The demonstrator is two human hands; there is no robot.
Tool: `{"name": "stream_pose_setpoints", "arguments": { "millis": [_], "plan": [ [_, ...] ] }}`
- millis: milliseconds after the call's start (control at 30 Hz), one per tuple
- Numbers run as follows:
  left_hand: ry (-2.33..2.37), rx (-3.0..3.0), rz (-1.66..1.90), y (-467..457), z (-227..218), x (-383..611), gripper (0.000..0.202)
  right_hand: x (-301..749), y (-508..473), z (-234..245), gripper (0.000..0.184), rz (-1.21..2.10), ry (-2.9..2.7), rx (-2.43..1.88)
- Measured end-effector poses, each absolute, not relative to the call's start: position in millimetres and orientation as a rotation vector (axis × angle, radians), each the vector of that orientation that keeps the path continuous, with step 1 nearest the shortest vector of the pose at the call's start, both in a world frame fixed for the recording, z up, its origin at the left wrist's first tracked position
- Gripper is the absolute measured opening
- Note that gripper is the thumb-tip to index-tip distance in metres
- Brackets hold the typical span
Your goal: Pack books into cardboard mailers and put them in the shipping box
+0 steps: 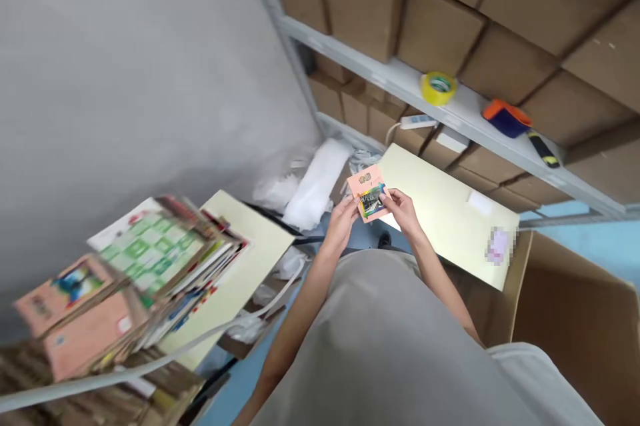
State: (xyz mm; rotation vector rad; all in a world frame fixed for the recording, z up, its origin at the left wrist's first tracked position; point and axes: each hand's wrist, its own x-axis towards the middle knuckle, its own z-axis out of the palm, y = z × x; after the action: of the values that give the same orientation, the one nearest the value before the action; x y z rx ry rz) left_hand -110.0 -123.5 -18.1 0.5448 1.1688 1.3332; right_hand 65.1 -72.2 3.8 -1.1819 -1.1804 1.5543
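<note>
Left hand [343, 219] (right [403, 210] too) holds booklet [369, 194].

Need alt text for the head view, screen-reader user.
A person's left hand and right hand hold a small pink booklet or card with a picture on its front. Piled books and papers lie at left; a pale tabletop and open cardboard box are at right, with shelved cartons beyond.

I'm squinting here!
Mid-frame, the pink booklet [369, 194] is too small for me to read; lower left, a brown stack [75, 409] blurs; lower right, a carton [575, 286] runs off the edge.
</note>
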Motion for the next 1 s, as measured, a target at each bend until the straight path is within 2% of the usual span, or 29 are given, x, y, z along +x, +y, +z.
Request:
{"name": "stream_pose_setpoints", "arguments": {
  "millis": [133, 333, 433, 533, 600, 700, 833, 1000],
  "plan": [
    [1.092, 0.576, 1.098, -80.3, -24.1, -39.5, 0.06, 140.3, -68.7, -4.6, 0.055, 1.409, -1.001, -1.249],
    [1.124, 0.643, 1.028, -47.1, -11.2, 22.4, 0.06, 193.2, -82.2, -23.6, 0.057, 1.37, -0.772, -1.278],
    [1.163, 0.746, 1.027, -34.8, -5.3, 41.5, 0.058, 204.9, -85.5, -25.9, 0.06, 1.12, -0.748, -1.448],
    [1.215, 0.895, 1.056, -30.5, -0.5, 57.2, 0.052, 206.4, -87.4, -16.8, 0.049, 0.883, -0.81, -1.536],
    [1.21, 0.986, 1.053, -33.7, 4.4, 65.9, 0.05, 201.0, -86.5, -8.9, 0.048, 0.947, -0.828, -1.441],
    [1.128, 1.221, 1.005, -44.4, 14.4, 74.1, 0.041, 191.7, -81.7, -3.1, 0.058, 1.066, -0.759, -1.292],
    [1.096, 1.534, 0.94, -50.3, 21.1, 67.5, 0.03, 194.7, -76.4, -5.8, 0.055, 1.063, -0.635, -1.279],
    [1.328, 1.2, 1.022, -37.1, 4.8, 36.9, 0.052, 201.0, -77.0, -4.5, 0.058, 1.183, -0.609, -1.228]
  ]
}}
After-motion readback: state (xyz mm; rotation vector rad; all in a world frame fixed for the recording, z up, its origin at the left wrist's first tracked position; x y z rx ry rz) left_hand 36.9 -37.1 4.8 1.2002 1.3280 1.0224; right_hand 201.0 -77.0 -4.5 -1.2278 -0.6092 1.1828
